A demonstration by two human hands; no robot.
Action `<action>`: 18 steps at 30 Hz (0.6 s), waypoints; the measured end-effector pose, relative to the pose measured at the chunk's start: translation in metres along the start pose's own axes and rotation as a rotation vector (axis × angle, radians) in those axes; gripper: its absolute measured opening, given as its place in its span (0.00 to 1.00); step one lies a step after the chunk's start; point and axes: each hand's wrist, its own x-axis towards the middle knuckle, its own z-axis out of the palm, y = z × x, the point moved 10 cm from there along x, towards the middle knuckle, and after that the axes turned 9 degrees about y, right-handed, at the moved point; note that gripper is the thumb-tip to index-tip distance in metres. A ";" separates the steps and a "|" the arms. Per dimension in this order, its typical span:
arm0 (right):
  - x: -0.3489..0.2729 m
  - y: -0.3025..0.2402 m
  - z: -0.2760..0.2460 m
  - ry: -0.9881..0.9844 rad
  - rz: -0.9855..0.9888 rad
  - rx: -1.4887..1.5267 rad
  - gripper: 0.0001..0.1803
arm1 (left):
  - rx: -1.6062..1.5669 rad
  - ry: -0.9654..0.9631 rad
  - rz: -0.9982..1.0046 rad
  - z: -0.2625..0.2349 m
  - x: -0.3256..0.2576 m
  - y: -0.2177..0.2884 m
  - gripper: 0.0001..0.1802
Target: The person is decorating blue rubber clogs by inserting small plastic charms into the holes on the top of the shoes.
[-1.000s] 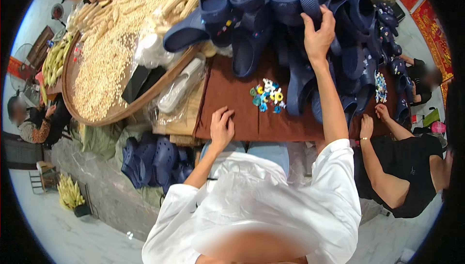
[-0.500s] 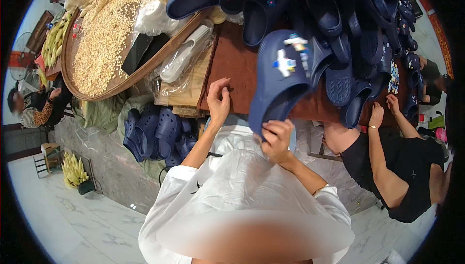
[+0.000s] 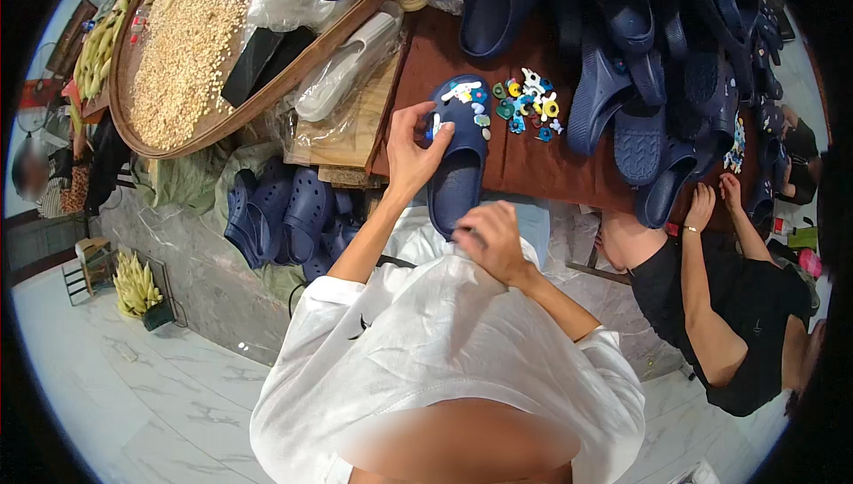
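Note:
A navy clog (image 3: 458, 178) lies on the brown-covered table in front of me, toe pointing away, with white, blue and green charms on its upper. My left hand (image 3: 416, 154) grips its left side, thumb over the upper and fingers curled by the edge. Close to the heel is my right hand (image 3: 494, 240), its fingers bent and blurred, so whether it touches the clog is unclear. Right of the clog sits a small pile of colourful shoe charms (image 3: 530, 104).
Many navy clogs (image 3: 637, 142) are heaped at the right and back. A woven tray (image 3: 267, 98) of corn kernels stands left, beside a bagged light shoe (image 3: 351, 67). More clogs (image 3: 304, 218) hang or rest below the table's left edge. Another person's hands (image 3: 699, 209) are at the right.
The navy clog has come down from my raised right hand onto the table, turned toe away. My left hand has closed on its side. The charm pile behind it now shows.

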 end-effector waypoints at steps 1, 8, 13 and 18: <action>0.007 0.002 -0.001 -0.004 0.005 0.002 0.11 | 0.002 -0.002 -0.006 0.000 0.000 -0.001 0.25; 0.064 0.120 -0.014 0.336 0.617 0.253 0.18 | 0.204 -0.111 -0.037 0.005 0.010 0.002 0.27; 0.087 0.148 0.006 0.192 0.726 0.094 0.32 | 0.193 -0.169 -0.041 0.010 0.015 -0.005 0.25; 0.107 0.123 0.004 0.093 0.502 -0.111 0.23 | 0.182 -0.106 0.088 0.009 0.013 0.006 0.17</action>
